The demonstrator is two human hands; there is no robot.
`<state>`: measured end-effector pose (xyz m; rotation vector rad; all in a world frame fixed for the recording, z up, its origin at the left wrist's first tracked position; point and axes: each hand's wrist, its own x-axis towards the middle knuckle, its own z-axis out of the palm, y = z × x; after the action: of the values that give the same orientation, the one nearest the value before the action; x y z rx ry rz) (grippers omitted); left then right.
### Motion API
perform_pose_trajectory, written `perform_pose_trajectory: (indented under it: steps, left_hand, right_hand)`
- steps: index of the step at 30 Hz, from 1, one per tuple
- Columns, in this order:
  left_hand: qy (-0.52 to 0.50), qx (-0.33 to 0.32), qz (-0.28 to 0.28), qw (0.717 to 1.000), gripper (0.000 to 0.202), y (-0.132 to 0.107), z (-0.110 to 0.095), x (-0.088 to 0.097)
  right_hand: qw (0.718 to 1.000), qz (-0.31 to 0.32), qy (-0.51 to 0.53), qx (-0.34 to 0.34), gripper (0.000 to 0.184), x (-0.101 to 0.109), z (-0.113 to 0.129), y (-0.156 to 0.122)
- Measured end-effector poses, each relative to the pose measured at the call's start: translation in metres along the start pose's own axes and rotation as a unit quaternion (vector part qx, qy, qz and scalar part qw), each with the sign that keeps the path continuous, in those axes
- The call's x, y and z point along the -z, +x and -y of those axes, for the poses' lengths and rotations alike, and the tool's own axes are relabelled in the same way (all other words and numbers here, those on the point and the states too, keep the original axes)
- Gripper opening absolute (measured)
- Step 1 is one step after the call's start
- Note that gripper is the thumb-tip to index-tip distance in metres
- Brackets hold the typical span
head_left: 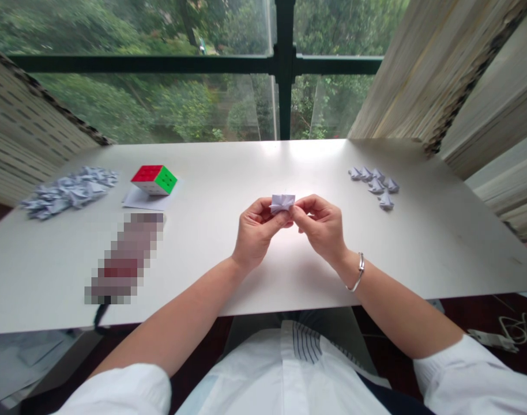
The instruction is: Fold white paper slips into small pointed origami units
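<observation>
Between the two hands, a small folded paper [282, 203] is pinched above the white table [229, 173]; the left hand [257, 231] and right hand [324, 226] nearly meet, thumbs and fingers gripping it; beyond the right hand lie loose folded pieces [376, 185]; far left of the hands, a paper heap [71, 193] beside a colourful cube [153, 180].

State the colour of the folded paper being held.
White, faintly bluish; the folded paper shows best in the head view.

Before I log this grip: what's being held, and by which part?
A small folded paper: the left hand pinches its left side and lower edge, the right hand its lower right corner.
</observation>
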<state>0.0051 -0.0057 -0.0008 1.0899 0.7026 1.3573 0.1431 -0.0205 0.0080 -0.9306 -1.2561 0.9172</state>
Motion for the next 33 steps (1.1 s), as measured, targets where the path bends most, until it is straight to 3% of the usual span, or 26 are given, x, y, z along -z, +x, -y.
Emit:
perform_pose_trajectory:
  steps: [10,16,23,29,33]
  left_hand:
    - [-0.017,-0.010,0.009,1.000,0.020,0.0011,0.0004,0.0013]
    - [0.006,-0.006,-0.014,1.000,0.021,0.0010,-0.0006,0.0008]
    - [0.022,-0.019,-0.016,0.999,0.019,-0.0007,-0.0011,0.0000]
    - [0.006,0.025,-0.018,1.000,0.021,-0.0001,-0.0035,0.0002]
    - [0.021,0.009,-0.013,1.000,0.021,0.0013,-0.0044,0.0022]
  right_hand:
    - [0.995,0.016,0.088,-0.054,0.026,-0.0009,-0.0007,0.0028]
    - [0.990,0.029,0.108,-0.090,0.030,-0.0016,0.0018,0.0028]
    - [0.990,0.020,0.111,-0.083,0.027,-0.0014,-0.0001,0.0034]
    - [0.990,0.025,0.100,-0.091,0.030,-0.0018,0.0020,0.0032]
    - [0.990,0.020,0.100,-0.095,0.029,0.0001,0.0029,0.0047]
